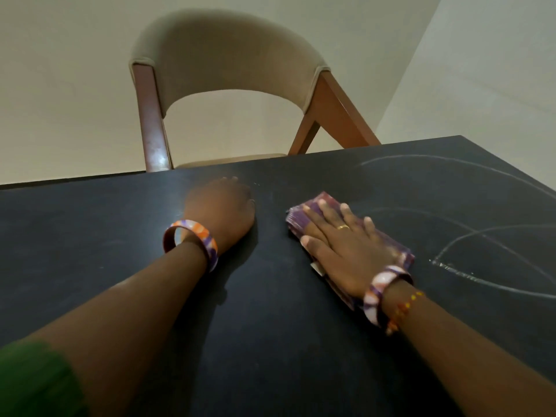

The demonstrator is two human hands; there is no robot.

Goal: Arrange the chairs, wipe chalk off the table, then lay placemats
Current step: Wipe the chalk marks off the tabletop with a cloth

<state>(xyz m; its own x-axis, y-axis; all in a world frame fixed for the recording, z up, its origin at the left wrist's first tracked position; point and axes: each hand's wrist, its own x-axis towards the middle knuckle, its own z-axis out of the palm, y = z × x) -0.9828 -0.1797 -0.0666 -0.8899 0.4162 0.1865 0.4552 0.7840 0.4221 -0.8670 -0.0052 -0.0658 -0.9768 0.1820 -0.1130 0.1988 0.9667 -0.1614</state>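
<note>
Pressing folded purple cloth (346,236) flat under spread right hand (346,251); left hand (222,209) curled, blurred; chalk lines (481,236) alongside.

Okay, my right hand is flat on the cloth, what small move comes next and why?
Probably slide the right hand, pressing the purple cloth, rightward over the chalk lines. They still mark the dark table just right of the cloth, while the left hand rests on the tabletop.
</note>
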